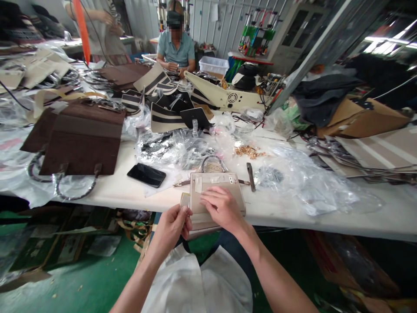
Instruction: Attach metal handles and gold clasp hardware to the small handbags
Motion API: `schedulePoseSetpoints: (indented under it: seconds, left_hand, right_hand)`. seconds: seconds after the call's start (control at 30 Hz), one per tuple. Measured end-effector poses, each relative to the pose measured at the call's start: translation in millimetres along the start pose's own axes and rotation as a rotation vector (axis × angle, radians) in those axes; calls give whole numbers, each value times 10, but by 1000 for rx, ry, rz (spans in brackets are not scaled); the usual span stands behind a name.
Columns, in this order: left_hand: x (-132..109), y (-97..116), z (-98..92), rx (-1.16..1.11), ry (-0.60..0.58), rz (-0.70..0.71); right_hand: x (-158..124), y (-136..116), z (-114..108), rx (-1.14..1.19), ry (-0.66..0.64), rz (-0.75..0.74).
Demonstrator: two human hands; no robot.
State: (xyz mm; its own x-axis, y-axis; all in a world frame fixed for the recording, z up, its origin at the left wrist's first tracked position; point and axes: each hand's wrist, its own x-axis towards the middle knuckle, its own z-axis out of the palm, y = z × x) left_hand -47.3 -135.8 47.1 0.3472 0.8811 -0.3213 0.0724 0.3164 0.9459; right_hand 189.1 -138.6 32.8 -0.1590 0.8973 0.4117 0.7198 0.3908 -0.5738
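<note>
1. Pinching a small pale piece in the left hand, just beside the beige handbag.
2. Resting the right hand, loosely outstretched, on that handbag, lying at the table's near edge.
3. Seemingly steadying or smoothing; next, probably calling for careful alignment.

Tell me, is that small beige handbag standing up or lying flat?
The handbag lies flat: its broad side faces upward beneath the right hand, its handle pointing away from the person.
</note>
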Motion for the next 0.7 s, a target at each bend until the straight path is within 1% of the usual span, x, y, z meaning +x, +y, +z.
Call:
schedulePoseSetpoints:
  seconds: [0.1, 0.17, 0.2, 0.27, 0.3, 0.37, 0.47, 0.6, 0.7]
  left_hand:
    - [30, 66, 107, 113, -5, 49]
    - [55, 107, 192, 165, -26, 80]
    - [69, 122, 239, 172, -44, 83]
    - [96, 141, 337, 163, -94, 67]
    - [109, 148, 385, 154, -117, 52]
    - [132, 167, 474, 144, -141, 26]
    - [157, 220, 574, 148, -144, 22]
    - [172, 303, 657, 173, -156, 44]
    - [175, 320, 687, 209, -160, 52]
  right_hand:
    - [-1, -6, -255, 223, 124, 197]
    - [-11, -26, -414, 359, 134, 304]
    - [-19, -42, -475, 415, 121, 328]
    - [-47, -87, -551, 472, 115, 328]
    - [-64, -113, -570, 464, 127, 307]
    - [-103, -163, -583, 390, 176, 247]
    - [-154, -213, -582, 281, 251, 174]
    - [-180, -218, -565, 281, 264, 195]
    - [-196, -199, -553, 314, 287, 210]
